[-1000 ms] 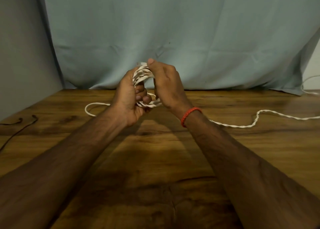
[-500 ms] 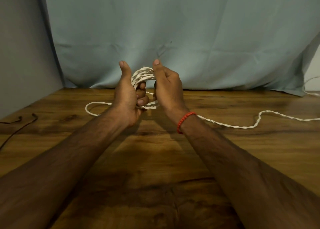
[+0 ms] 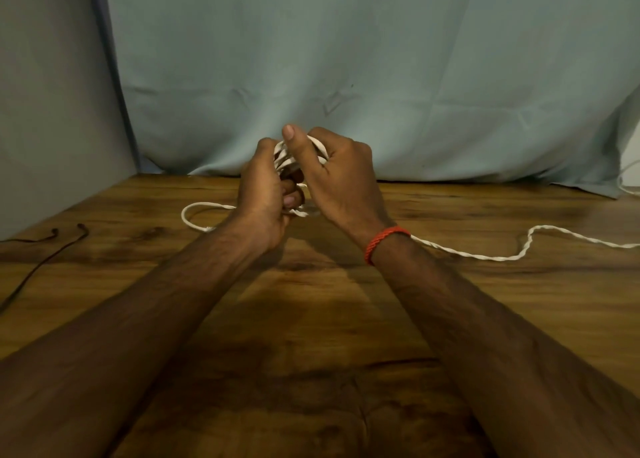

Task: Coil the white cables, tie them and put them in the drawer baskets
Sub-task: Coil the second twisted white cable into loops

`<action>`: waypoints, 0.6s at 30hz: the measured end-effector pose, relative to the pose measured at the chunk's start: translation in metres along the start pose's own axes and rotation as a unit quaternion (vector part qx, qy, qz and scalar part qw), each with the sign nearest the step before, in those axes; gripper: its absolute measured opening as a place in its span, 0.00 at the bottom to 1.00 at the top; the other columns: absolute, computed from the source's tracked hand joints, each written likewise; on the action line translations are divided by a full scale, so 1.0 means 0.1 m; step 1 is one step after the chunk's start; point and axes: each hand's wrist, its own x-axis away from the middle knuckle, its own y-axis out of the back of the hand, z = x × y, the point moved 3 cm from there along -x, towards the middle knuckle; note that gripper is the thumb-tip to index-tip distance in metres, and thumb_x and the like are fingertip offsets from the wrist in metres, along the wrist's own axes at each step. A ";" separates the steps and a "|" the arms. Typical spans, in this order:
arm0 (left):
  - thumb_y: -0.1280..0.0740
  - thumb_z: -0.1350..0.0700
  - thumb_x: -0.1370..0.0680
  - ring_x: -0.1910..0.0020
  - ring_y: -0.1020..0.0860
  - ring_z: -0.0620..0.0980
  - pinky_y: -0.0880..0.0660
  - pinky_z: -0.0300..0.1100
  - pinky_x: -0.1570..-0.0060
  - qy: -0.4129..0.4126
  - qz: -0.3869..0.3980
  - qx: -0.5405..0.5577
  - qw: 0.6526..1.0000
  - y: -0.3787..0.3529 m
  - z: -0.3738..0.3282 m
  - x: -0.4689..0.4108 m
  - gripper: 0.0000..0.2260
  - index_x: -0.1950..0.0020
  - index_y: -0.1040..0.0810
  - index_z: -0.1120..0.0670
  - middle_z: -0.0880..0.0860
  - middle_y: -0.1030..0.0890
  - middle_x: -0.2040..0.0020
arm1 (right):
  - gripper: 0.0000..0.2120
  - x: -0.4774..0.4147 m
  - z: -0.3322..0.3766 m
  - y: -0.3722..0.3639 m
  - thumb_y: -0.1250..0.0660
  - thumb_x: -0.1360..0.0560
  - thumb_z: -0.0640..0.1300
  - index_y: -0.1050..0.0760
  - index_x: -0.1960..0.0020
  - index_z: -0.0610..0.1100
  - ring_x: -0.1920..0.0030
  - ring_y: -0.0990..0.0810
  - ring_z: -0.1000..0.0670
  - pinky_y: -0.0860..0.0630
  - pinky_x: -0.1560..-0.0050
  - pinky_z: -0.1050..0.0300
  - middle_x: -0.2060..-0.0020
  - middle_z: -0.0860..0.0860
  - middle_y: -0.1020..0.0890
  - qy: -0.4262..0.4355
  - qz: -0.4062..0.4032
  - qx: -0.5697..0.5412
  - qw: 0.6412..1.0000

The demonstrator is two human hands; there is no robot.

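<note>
1. Wooden table [image 3: 311, 336] stretches ahead of me to a pale blue cloth [image 3: 346, 59] hung as a backdrop, with a grey wall [image 3: 52, 111] on my left.
2. As I judge it, the coiling of one white cable [image 3: 485, 257] is well under way but not finished. A bundle of turns, the coil [image 3: 284, 157], sits between my hands, raised above the table near its far edge.
3. Two parts of this cable are not yet wound in. A long tail [image 3: 571, 237] runs from behind my right wrist across the wood and out of view on the right. A loop [image 3: 188, 215] lies on the table just left of my left wrist.
4. I see no tie on the coil, and no drawer or basket shows anywhere, so tying and stowing are all ahead. A white strand [image 3: 627, 183] at the far right edge may be another cable; I cannot tell.
5. Left hand [image 3: 263, 201]: its back faces me, and its fingers [image 3: 292, 199] are curled round the coil's lower part, gripping it.
6. Right hand [image 3: 343, 180]: it is closed over the top of the coil, thumb [image 3: 290, 137] pointing up against the turns and fingers wrapped over the far side. A red band [image 3: 384, 241] circles that wrist.
7. Both forearms reach out from the bottom corners and meet at the coil, hands touching.
8. A dark cord [image 3: 45, 260] lies at the table's left, well apart from my hands.
</note>
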 end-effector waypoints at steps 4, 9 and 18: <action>0.44 0.46 0.19 0.78 0.39 0.44 0.42 0.38 0.72 0.017 0.000 0.011 1.000 0.02 -0.01 -0.01 0.17 0.56 0.21 0.53 0.48 0.31 0.75 | 0.13 0.02 0.03 0.00 0.36 0.18 0.54 0.25 0.50 0.44 0.66 0.20 0.56 0.25 0.64 0.57 0.68 0.53 0.19 0.018 0.033 -0.027 0.999; 0.43 0.47 0.18 0.76 0.41 0.44 0.43 0.38 0.72 0.044 -0.010 0.038 0.998 0.00 -0.02 -0.01 0.17 0.62 0.26 0.54 0.48 0.33 0.74 | 0.12 -0.01 0.01 0.02 0.37 0.18 0.53 0.25 0.48 0.44 0.59 0.21 0.54 0.26 0.59 0.55 0.60 0.50 0.19 0.071 0.020 0.008 0.997; 0.45 0.48 0.19 0.80 0.42 0.43 0.40 0.40 0.68 0.111 -0.020 0.039 0.993 0.03 0.01 0.01 0.21 0.70 0.27 0.51 0.47 0.36 0.79 | 0.15 -0.04 -0.13 0.00 0.36 0.19 0.51 0.25 0.34 0.48 0.50 0.23 0.51 0.25 0.49 0.61 0.47 0.46 0.25 0.072 0.175 0.038 0.981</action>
